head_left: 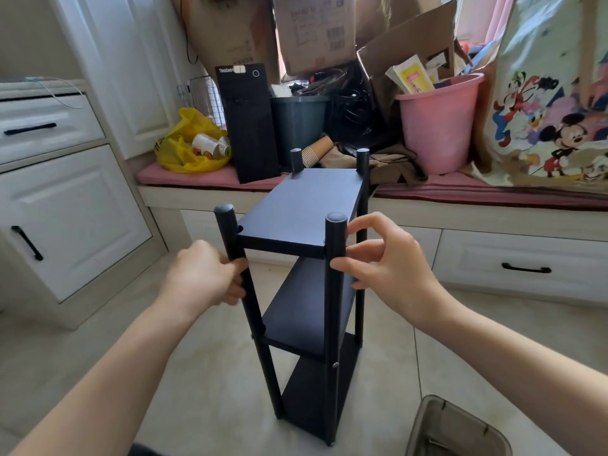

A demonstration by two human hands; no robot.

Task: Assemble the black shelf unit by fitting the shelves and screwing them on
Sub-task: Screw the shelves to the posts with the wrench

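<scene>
The black shelf unit (306, 291) stands upright on the tiled floor with three shelves between four round posts. The top shelf (306, 209) sits a little below the post tops. My left hand (204, 274) grips the near left post (235, 255) just under the top shelf. My right hand (388, 261) hovers at the near right post (335, 245), fingertips touching it at the top shelf's corner, fingers loosely bent. A small screw head (335, 365) shows on the near right post, below the middle shelf.
A brown plastic bin (457, 429) sits on the floor at lower right. Behind the unit runs a window bench (493, 212) with drawers, piled with a pink bucket (437, 126), cardboard boxes (316, 31), a black computer tower (250, 123) and a yellow bag (187, 143). White cabinets (65, 209) stand left.
</scene>
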